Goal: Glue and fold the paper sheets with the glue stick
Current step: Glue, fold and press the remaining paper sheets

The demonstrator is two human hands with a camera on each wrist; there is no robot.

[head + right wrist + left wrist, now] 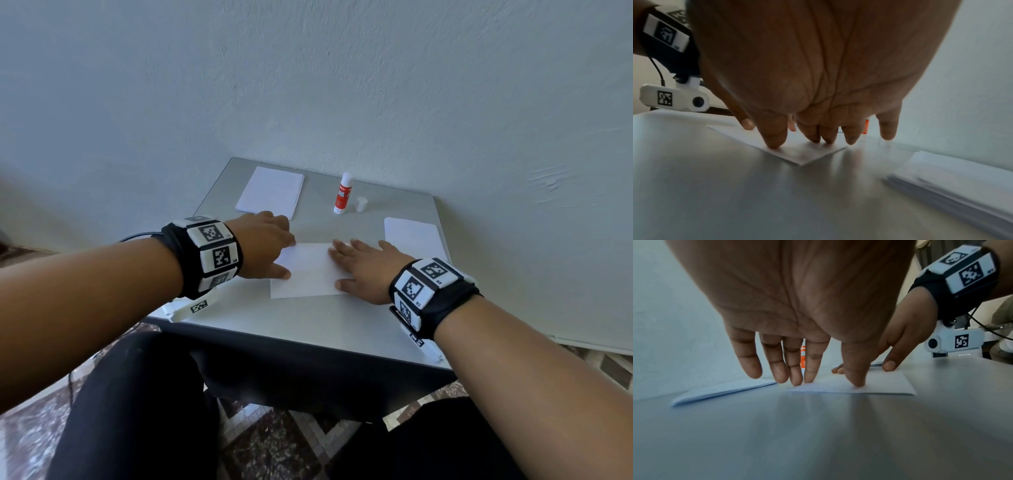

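Against a pale wall, a folded sheet [308,270] is pressed flat on the counter [308,329] by the released left hand [265,245] at 9 o'clock and the released right hand [364,270] at 3 o'clock; uneven pressure may skew its glued halves

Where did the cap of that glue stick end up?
In the head view the cap stands on the table just right of the upright glue stick, near the wall.

The flat rectangular paper sheet [308,272] at the centre is plain white on a pale grey smooth tabletop [308,329], as are the white paper stacks at 11 o'clock [270,192] and 3 o'clock [412,236]. At 12 o'clock the upright plastic glue stick [342,193] is white with a red-orange label, beside a small white cap [360,204]. Black wristbands [205,257] carry white blocks with black square-code patterns; the floor [274,442] shows brown-and-cream mottled tiles.
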